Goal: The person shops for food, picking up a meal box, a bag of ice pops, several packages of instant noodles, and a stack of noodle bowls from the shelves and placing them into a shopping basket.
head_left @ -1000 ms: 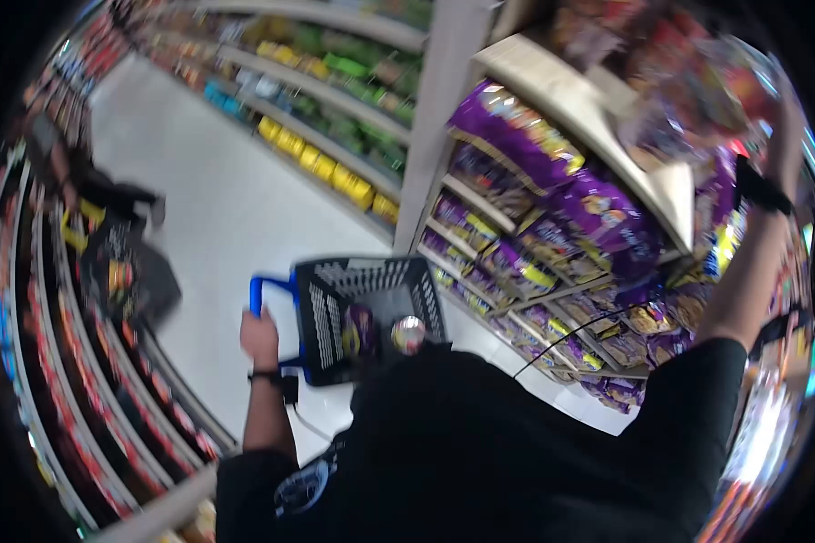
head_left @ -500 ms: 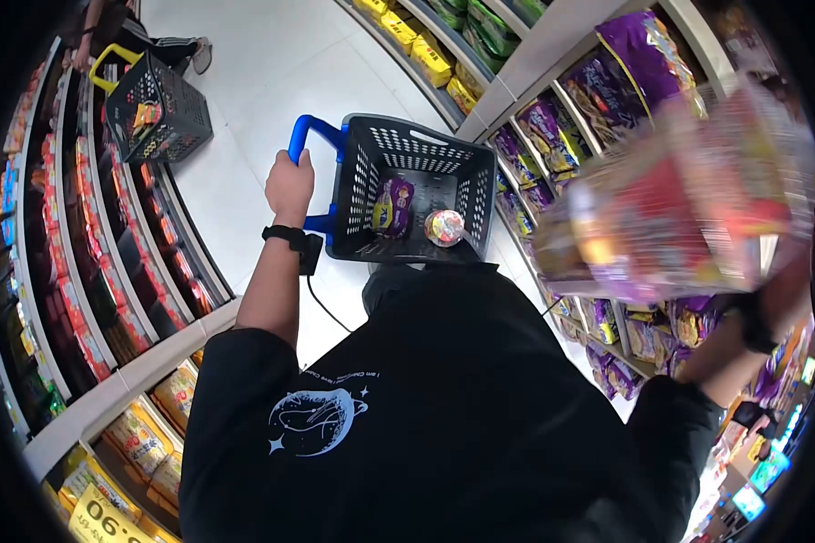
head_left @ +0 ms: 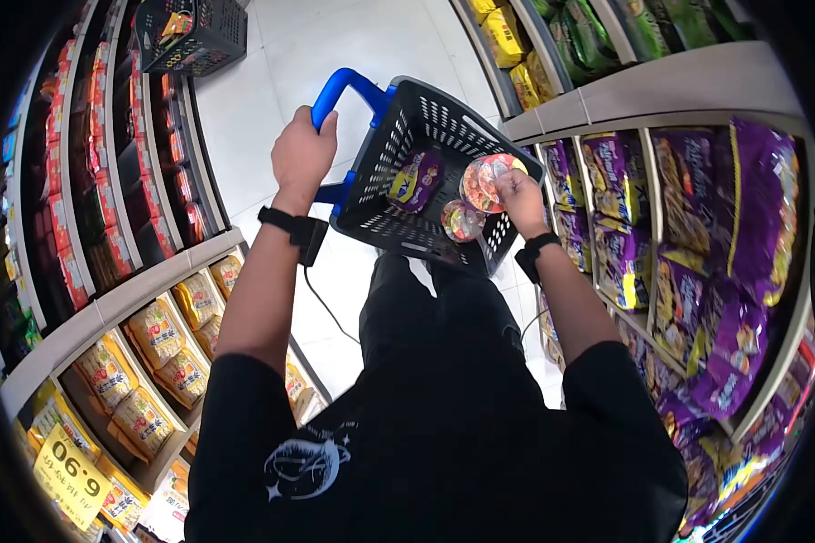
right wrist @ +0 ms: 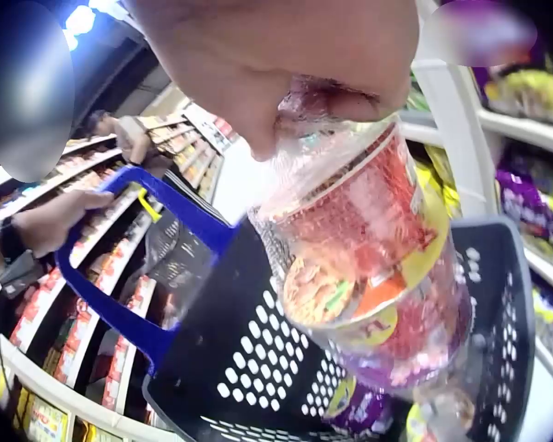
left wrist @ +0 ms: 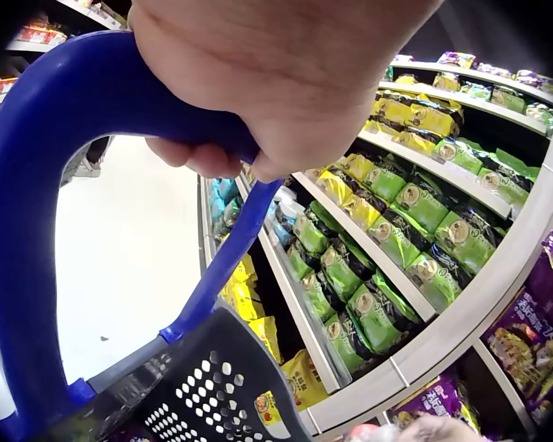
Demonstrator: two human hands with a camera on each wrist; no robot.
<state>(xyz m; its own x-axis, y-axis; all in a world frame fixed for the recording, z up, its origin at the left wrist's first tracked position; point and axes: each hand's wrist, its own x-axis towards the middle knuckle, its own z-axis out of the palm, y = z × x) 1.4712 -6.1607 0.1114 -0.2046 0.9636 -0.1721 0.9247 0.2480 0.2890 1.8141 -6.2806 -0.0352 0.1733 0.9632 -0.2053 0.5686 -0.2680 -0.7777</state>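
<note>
My left hand [head_left: 302, 158] grips the blue handle [left wrist: 14, 230] of a dark, perforated shopping basket [head_left: 466, 127]. Over the basket, my right hand [head_left: 522, 201] pinches the gathered top of a clear plastic wrap around a stack of instant noodle cups [right wrist: 369, 249]. The stack hangs within the basket's opening, its round printed top [head_left: 485, 179] beside my fingers in the head view. On the basket floor lies a purple noodle packet [head_left: 417, 181]. A round, wrapped tub [head_left: 463, 222] sits just below the held stack.
Shelves of purple noodle packs [head_left: 620, 176] stand close on the right. To the left are shelves of red packs [head_left: 113, 235] and yellow packs [head_left: 158, 335]. Another dark basket [head_left: 213, 41] stands in the aisle, with a person [right wrist: 129, 138] near it.
My right hand has come down from the right-hand shelf, carrying the wrapped noodle cups into the basket. My left hand keeps its grip on the handle; the view has turned toward the right shelves.
</note>
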